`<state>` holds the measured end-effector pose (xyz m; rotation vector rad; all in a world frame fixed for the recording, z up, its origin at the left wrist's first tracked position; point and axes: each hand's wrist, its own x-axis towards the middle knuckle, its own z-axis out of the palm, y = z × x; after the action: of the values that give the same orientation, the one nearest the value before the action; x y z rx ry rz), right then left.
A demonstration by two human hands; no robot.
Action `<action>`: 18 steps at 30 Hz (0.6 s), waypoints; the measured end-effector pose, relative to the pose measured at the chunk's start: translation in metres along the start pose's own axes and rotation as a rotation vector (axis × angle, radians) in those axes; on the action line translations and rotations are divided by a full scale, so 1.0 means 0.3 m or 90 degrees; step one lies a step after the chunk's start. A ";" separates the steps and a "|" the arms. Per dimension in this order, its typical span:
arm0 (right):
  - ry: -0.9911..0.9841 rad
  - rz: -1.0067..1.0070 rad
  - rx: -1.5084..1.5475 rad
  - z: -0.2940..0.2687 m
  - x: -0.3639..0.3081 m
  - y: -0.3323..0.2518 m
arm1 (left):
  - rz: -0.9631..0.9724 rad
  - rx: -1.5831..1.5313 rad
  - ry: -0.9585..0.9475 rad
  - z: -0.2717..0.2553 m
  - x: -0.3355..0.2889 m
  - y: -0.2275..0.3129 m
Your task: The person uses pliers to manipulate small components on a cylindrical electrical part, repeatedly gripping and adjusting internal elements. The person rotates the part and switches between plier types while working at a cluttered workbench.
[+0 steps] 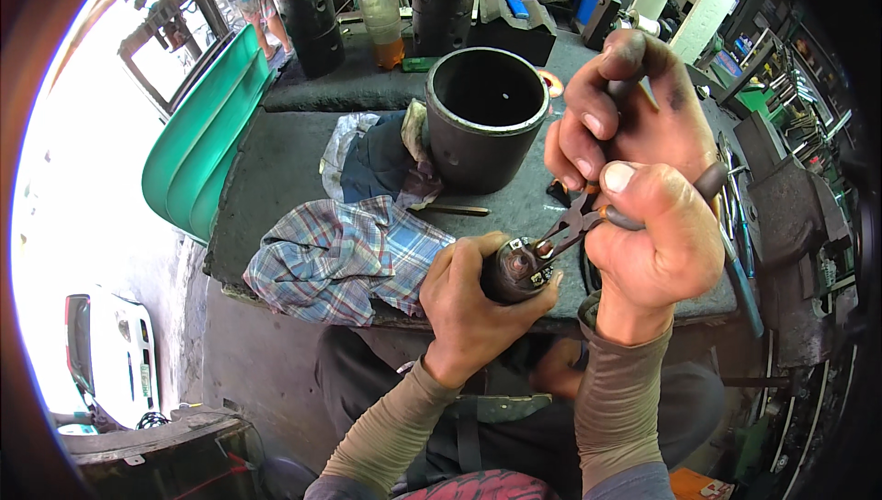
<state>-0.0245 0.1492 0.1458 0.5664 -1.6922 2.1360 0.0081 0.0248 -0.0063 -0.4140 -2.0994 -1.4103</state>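
I'm holding a small dark cylinder (505, 287) near the bench's (285, 151) front edge, bringing pliers (576, 219) to its upper face.
My left hand's (470, 305) grip is wrapping round the cylinder and pinching it; my right hand's (658, 195) is curling about the pliers' handles, though I can't tell whether their tips are biting. Working well here likely means bracing the cylinder firmly, squaring the tips and squeezing evenly, with the left thumb clear of any slip. A plaid cloth (317, 257) is lying just beside my left hand, perhaps risking a snag; a big open dark cylinder (482, 153) is standing beyond, limiting forward reach. Long tools (740, 215) are crowding the right side.
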 end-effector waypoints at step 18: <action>-0.437 0.080 0.473 -0.097 0.132 0.114 | -0.048 -0.024 -0.004 0.011 -0.011 0.000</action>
<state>-0.0785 0.1712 0.1318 1.5772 -1.1361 2.8613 0.0098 0.0280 -0.0094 -0.3572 -2.1158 -1.4951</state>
